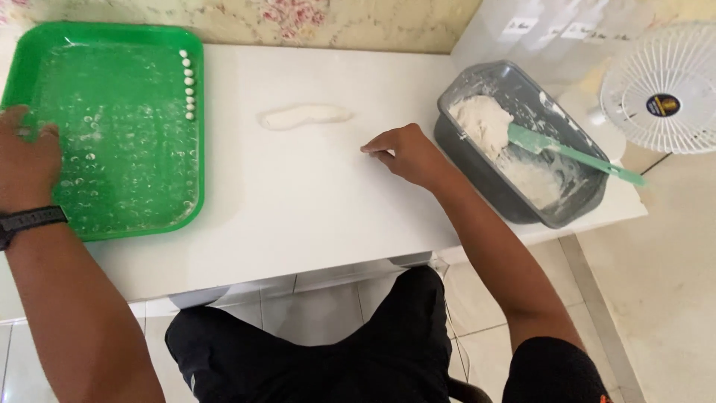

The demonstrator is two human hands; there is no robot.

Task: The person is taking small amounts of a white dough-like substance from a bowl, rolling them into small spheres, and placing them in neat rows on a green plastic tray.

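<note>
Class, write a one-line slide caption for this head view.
Left hand rests on green tray; right hand on white table near dough strip.

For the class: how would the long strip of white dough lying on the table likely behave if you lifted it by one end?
The dough strip looks soft and uneven, so it would probably sag and stretch. Its flattened underside suggests it may cling to the white table.
</note>
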